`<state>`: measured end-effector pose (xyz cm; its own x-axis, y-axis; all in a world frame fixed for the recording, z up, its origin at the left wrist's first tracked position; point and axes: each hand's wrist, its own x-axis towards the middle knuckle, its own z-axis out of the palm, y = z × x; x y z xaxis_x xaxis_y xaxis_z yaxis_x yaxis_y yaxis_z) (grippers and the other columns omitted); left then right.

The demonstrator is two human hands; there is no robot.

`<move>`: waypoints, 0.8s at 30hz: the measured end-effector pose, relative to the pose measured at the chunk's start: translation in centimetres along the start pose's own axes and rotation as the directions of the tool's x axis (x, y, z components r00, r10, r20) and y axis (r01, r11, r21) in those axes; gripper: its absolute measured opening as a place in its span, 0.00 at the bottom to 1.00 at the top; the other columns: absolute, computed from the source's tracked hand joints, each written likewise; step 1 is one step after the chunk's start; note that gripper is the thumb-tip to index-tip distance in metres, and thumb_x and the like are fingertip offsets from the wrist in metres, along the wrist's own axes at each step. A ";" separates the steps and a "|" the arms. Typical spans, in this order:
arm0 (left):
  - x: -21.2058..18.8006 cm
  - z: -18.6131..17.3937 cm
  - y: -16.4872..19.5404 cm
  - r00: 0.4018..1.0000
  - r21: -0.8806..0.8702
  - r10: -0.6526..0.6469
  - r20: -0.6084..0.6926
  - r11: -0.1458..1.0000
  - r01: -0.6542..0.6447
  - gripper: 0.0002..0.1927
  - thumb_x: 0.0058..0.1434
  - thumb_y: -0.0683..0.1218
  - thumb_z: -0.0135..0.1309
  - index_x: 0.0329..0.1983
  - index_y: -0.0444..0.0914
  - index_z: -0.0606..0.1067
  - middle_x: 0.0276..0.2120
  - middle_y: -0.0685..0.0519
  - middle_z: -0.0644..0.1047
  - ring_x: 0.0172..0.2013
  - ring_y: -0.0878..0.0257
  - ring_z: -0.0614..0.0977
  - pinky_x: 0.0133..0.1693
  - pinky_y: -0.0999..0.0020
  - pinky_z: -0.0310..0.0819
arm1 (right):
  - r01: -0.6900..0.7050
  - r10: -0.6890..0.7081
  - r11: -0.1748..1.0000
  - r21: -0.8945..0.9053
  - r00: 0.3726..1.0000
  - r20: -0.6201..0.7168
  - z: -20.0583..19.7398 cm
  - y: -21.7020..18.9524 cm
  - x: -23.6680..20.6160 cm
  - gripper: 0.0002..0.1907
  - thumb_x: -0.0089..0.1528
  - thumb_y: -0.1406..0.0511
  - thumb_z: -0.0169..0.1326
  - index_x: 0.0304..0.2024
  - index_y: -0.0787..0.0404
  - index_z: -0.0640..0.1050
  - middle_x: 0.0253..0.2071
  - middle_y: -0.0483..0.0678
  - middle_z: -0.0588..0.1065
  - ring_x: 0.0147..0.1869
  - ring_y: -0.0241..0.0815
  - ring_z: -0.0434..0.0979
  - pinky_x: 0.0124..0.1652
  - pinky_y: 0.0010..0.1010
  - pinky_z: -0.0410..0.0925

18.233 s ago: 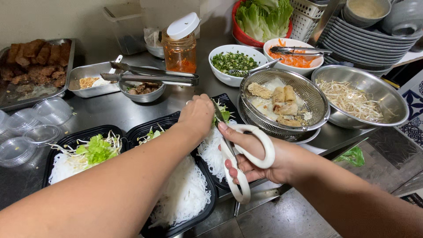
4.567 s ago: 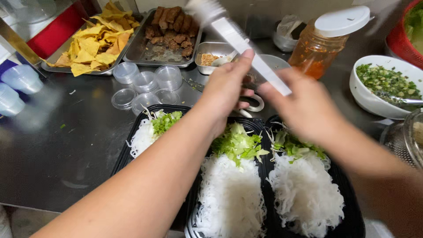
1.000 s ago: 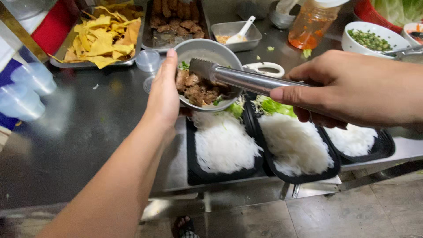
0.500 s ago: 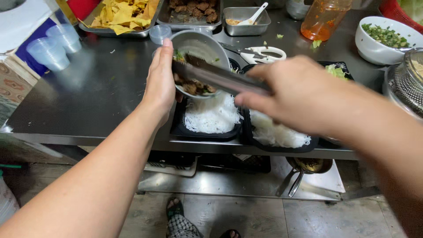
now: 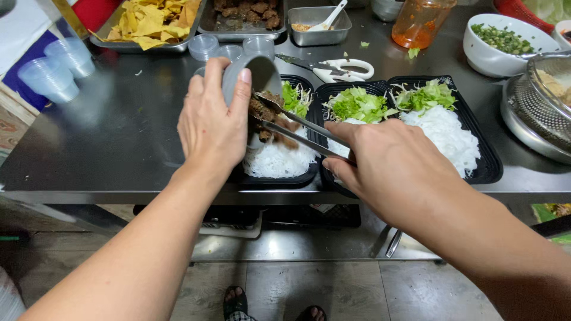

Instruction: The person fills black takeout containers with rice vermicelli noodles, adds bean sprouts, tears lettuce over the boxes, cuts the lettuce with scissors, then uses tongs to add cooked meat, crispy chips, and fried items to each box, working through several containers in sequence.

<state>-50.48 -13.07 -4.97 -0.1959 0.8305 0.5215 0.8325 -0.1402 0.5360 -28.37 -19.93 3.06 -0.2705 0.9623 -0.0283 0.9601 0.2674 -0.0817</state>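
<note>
Over the leftmost black tray (image 5: pixel 253 177), nearest edge first: right hand (image 5: pixel 392 169) closed around the handle end of metal tongs (image 5: pixel 297 126), fingers (image 5: pixel 345 172) wrapped tight, knuckles up. Tongs' long axis running from right hand up and leftward toward the tipped bowl, tips pinched on dark browned meat pieces (image 5: pixel 264 113) (glossy, chunky, irregular). Meat sitting just above the white noodles (image 5: pixel 276 159) of that tray, at the bowl's mouth, so left of and beyond the right fingers. Left hand (image 5: pixel 214 122) gripping a grey metal bowl (image 5: pixel 250 74) from behind, thumb up the rim, bowl tilted mouth-down toward the tray; nearer to the meat than the right hand, nearly touching it. Same tray, far end: green lettuce (image 5: pixel 292 98) with sprouts. Right of that tray: two more black trays, noodles plus lettuce, no meat visible. Beyond the trays: white-handled scissors (image 5: pixel 336 66), clear plastic cups, small steel pan with spoon. Farthest back from the tray: pan of fried yellow chips (image 5: pixel 151 21), pan of more dark meat, orange sauce jar (partly cut off).
</note>
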 end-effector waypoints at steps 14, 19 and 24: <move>1.2 -1.8 -2.3 0.988 0.001 -0.021 -0.150 1.000 0.021 0.25 0.76 0.64 0.39 0.61 0.43 0.69 0.46 0.39 0.75 0.46 0.38 0.78 0.46 0.43 0.70 | -0.104 0.096 0.992 0.064 0.988 0.117 -1.1 0.0 0.5 0.27 0.62 0.50 0.58 0.63 0.46 0.77 0.30 0.55 0.81 0.36 0.54 0.82 0.44 0.43 0.72; 1.0 -1.3 -2.9 0.980 -0.109 -0.134 -0.146 0.987 0.119 0.25 0.75 0.64 0.37 0.58 0.43 0.69 0.45 0.39 0.77 0.46 0.39 0.79 0.47 0.45 0.70 | -0.355 0.373 0.928 -0.114 0.886 0.275 -4.2 1.2 -1.0 0.28 0.62 0.48 0.58 0.65 0.41 0.76 0.29 0.54 0.79 0.31 0.51 0.81 0.38 0.40 0.73; 1.0 -0.8 -2.8 0.969 -0.178 -0.200 -0.148 0.969 0.173 0.25 0.74 0.64 0.37 0.55 0.41 0.70 0.45 0.39 0.78 0.47 0.40 0.79 0.48 0.45 0.69 | -0.177 0.194 0.980 -0.090 0.953 0.234 -2.2 3.0 -2.1 0.31 0.58 0.43 0.62 0.63 0.34 0.78 0.24 0.52 0.81 0.29 0.48 0.82 0.38 0.38 0.74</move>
<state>-53.46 -12.24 -5.40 -0.4330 0.7527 0.4960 0.6800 -0.0885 0.7278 -24.80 -21.04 5.04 -0.0882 0.9573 -0.2754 0.9953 0.0959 0.0146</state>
